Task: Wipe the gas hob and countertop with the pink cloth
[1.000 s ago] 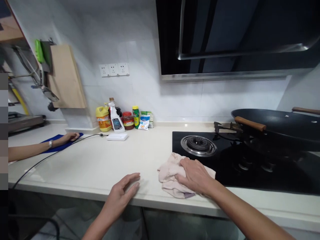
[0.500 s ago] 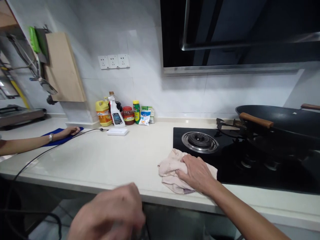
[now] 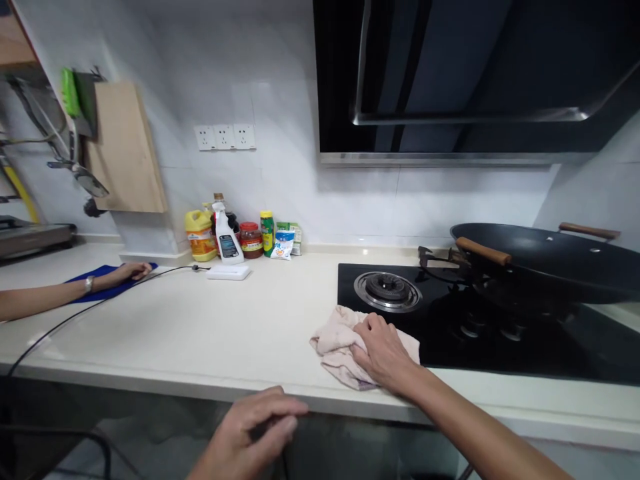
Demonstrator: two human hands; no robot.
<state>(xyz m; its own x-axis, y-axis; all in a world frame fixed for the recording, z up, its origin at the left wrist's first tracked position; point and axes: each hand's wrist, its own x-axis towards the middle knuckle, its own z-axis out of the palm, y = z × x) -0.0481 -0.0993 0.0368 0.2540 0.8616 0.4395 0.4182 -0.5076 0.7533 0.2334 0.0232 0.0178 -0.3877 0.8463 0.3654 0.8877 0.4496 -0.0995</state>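
My right hand (image 3: 384, 352) is closed on a pale pink cloth (image 3: 336, 339), its fingers pressed into the folds. The bunched cloth lies partly on the white countertop (image 3: 240, 320) and partly over the front left corner of the black gas stove (image 3: 450, 350). My left hand (image 3: 255, 430) hangs in front of the counter's edge and holds nothing. Its thumb and forefinger are apart; the other fingers are mostly hidden. Behind the cloth is the stove's left burner (image 3: 388, 291).
A black wok (image 3: 545, 260) with wooden handles sits on the stove's right side. A spray bottle (image 3: 227, 233), a yellow jug (image 3: 201, 237) and several condiments stand along the wall. At left, another person's hand (image 3: 133, 271) rests on a blue cloth (image 3: 107, 288). A black cable (image 3: 105, 301) crosses the counter.
My left hand has moved slightly right, and its thumb and forefinger now show apart. My right hand stays on the cloth in nearly the same spot. The view has tilted up a little.
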